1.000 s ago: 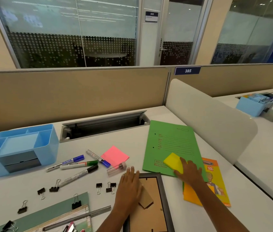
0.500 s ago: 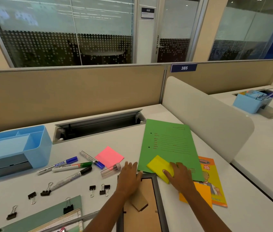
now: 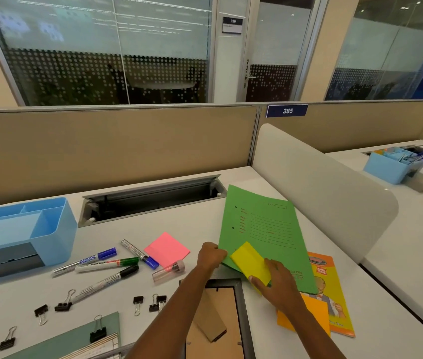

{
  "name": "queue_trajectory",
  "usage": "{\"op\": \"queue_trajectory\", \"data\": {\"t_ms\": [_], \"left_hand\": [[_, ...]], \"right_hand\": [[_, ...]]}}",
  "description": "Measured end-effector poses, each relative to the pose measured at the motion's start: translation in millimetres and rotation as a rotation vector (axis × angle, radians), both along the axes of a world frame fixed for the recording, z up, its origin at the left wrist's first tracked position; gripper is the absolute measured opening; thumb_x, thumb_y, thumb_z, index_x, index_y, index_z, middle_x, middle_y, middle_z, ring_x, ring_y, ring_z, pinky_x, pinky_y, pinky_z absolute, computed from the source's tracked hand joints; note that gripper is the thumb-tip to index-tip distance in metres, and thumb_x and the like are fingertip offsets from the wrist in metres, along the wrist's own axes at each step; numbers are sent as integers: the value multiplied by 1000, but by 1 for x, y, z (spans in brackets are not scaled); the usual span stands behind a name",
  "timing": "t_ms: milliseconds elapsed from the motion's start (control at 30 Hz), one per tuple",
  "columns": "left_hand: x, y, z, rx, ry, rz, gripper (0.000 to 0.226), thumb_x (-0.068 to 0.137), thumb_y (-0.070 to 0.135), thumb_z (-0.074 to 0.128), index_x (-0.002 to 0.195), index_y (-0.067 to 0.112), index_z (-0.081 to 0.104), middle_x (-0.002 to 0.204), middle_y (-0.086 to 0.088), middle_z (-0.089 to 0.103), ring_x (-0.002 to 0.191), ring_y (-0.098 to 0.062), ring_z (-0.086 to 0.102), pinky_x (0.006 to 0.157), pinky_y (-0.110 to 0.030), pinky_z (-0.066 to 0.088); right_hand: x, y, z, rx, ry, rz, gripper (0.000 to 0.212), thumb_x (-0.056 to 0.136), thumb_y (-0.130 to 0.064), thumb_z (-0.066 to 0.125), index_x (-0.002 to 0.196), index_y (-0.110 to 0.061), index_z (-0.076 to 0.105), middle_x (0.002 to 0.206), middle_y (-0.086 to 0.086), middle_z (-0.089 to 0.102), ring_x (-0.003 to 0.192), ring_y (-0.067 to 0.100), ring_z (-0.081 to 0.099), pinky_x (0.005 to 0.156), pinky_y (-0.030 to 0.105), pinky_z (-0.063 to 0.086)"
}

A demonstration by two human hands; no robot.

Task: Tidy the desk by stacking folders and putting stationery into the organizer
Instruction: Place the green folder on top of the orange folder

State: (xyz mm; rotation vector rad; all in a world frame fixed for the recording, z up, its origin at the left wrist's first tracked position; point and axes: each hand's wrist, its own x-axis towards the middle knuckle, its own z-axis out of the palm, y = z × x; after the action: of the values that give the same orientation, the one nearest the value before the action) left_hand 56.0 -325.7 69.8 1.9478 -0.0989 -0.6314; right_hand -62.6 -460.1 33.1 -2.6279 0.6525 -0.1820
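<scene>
Bright, even office light from overhead here, nothing harsh. The white desk [image 3: 200, 221] glows but keeps its detail, and the markers [image 3: 106, 264] throw only thin, soft shadows. Pale streaks of reflection run across the glass wall [image 3: 75, 35] at far left, and small lamp glints dot the far right corner. Colours pop on the green folder [image 3: 264, 229] and the yellow pad [image 3: 250, 263], though the folder's print is too soft to read. The wide lens bows the partition [image 3: 101, 141] and tilts the window frames at both edges.
</scene>
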Motion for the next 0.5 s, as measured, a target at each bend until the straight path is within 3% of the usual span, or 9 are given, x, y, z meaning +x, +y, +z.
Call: {"op": "queue_trajectory", "data": {"t_ms": [100,167,233,333,500], "left_hand": [[5,-2,3,-40,-62,63,24,80,0,52,58,9,49,61,-6,49,61,-22,52,65,-32,49],[9,0,8,-92,-91,146,17,86,-4,43,74,6,49,70,-6,49,75,-25,54,75,-41,52],[11,5,16,-88,-195,196,10,90,-1,39,87,5,46,80,-9,50,81,-24,51,74,-40,49],[15,16,26,-85,-389,246,14,94,3,38,98,0,51,88,-12,52,80,-23,51,66,-30,40],[15,38,34,-179,-555,349,19,97,5,36,105,-4,52,91,-10,56,82,-21,54,66,-26,45]], "right_hand": [[-1,3,-5,103,-149,39,122,56,-94,8,133,-6,42,134,19,47,125,35,42,104,42,33],[-1,6,-9,121,-182,61,100,68,-86,18,133,-14,42,126,20,53,118,38,48,99,45,38],[-2,9,-10,111,-182,92,90,71,-84,17,134,-24,39,125,18,53,118,35,48,98,44,40],[-3,12,-14,77,-169,115,88,71,-83,10,135,-29,37,130,15,49,123,31,44,101,41,38],[2,14,-17,126,-147,72,100,67,-86,3,136,-23,39,133,13,47,126,30,42,103,42,35]]}}
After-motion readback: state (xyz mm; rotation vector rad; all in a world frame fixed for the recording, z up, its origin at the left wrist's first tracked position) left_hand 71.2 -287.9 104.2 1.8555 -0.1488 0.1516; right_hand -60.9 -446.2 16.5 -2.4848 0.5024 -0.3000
